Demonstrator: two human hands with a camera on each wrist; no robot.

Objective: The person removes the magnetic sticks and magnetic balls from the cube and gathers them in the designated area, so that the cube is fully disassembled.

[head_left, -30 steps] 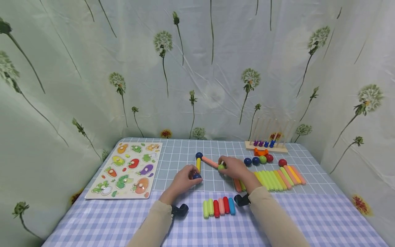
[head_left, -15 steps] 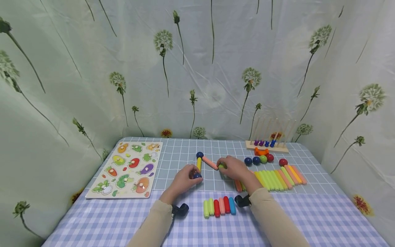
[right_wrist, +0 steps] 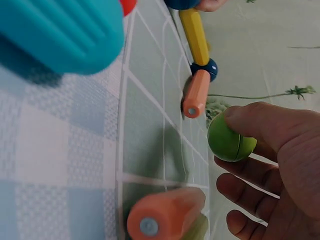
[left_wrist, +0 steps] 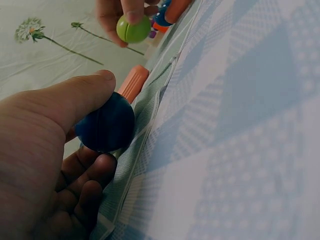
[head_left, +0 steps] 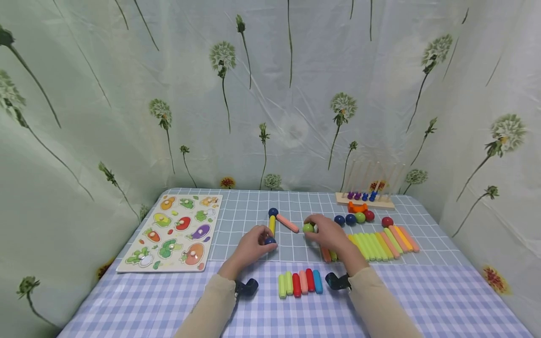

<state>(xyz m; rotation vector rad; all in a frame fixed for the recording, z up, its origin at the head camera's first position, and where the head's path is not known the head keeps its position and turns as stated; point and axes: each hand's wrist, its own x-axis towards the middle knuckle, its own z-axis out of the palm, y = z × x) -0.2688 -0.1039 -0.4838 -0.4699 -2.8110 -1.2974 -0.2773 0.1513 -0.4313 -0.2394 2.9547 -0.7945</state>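
Note:
My left hand (head_left: 252,246) pinches a dark blue ball (left_wrist: 107,122) between thumb and fingers. From this ball a yellow stick (head_left: 272,225) runs back to another dark blue ball (head_left: 273,212). A salmon-coloured stick (head_left: 288,223) joins that far ball and slants toward the right, its near end bare. My right hand (head_left: 329,231) holds a green ball (right_wrist: 231,138) with thumb and fingers, just right of the bare end and apart from it. In the right wrist view a small round disc shows in the end of the salmon stick (right_wrist: 196,95).
Short coloured sticks (head_left: 300,283) lie in front of my hands. A row of longer sticks (head_left: 374,246) and several loose balls (head_left: 351,219) lie at right. Behind them stands a wooden peg rack (head_left: 365,201). A vegetable puzzle board (head_left: 171,233) lies at left.
My right hand has moved right with the green ball, away from the salmon stick's end. My left hand stays on the blue ball.

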